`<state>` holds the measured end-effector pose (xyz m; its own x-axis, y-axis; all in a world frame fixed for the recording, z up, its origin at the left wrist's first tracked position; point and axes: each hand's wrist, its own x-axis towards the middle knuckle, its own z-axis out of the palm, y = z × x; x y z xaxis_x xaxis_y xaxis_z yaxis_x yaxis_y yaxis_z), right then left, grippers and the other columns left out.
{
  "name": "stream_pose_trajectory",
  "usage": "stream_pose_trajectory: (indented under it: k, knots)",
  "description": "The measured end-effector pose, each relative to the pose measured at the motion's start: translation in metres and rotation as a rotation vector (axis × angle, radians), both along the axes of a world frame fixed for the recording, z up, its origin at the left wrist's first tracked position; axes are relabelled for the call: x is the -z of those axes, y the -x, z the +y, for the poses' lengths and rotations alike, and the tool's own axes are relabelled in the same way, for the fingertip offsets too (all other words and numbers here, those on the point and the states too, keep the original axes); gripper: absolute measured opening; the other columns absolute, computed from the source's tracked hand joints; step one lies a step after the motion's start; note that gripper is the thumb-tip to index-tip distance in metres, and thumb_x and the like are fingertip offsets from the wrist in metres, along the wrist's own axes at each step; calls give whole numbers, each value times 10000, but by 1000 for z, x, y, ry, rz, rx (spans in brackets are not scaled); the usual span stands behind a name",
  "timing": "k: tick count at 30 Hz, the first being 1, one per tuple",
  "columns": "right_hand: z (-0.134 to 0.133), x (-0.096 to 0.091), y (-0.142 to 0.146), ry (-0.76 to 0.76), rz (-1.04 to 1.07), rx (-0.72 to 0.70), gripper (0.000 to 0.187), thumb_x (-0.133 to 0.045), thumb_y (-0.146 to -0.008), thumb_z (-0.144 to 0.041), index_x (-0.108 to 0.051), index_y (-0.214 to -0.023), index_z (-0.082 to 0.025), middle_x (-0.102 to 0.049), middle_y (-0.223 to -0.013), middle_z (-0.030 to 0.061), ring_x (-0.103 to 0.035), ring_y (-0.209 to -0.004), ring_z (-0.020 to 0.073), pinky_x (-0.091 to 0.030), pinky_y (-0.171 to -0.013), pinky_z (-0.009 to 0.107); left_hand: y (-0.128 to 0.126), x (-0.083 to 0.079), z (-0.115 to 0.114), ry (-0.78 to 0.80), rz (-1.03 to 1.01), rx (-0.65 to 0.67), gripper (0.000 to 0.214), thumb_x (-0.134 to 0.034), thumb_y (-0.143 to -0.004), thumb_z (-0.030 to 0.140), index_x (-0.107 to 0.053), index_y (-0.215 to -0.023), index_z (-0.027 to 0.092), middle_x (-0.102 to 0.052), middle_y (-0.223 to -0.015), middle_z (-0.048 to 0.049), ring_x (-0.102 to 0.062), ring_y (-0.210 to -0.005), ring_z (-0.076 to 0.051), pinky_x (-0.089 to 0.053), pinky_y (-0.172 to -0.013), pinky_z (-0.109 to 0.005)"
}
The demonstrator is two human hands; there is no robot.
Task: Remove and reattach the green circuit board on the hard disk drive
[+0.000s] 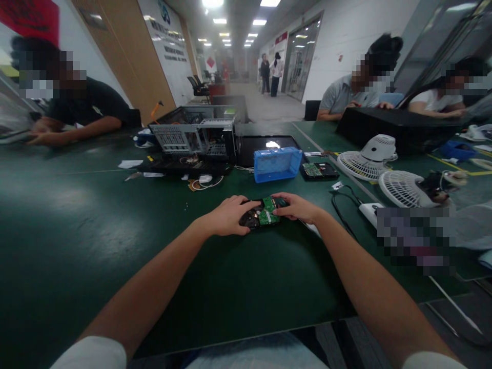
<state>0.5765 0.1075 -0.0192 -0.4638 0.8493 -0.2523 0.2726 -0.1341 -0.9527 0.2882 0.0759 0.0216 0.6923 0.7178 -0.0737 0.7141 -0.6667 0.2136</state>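
A hard drive point(268, 217) with a green circuit board and a dark metal body lies on the green table just in front of me. My left hand point(232, 215) grips its left end, the thumb along the near edge and the fingers over the top and far side. On the right, my right hand point(294, 207) holds the other end, with its fingertips at the edge of the circuit board. The palm sides of both hands are hidden. Under my right wrist a pale, thin object point(313, 229) shows in part; its kind is unclear.
Beyond my hands stand an opened computer case point(192, 138) and a blue plastic bin point(277, 165). Another drive point(320, 170) lies right of the bin. Fan parts point(363, 163), a dark cable point(342, 210) and a white power strip point(371, 212) are at right. Co-workers sit on both sides.
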Motion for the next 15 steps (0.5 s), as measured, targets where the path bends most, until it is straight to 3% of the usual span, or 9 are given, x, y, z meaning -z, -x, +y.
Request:
stream_pose_trajectory:
  k: [15]
  knots:
    - [-3, -4, 2, 18, -5, 28, 736, -882, -721, -284, -496, -1340, -183, -558, -728, -63, -443, -487, 57, -267, -397, 188, -2, 11, -2, -65, 10, -33, 891, -623, -864, 514, -253, -1604, 182, -356, -1613, -203, -350, -1485, -375, -224, -1226, -548]
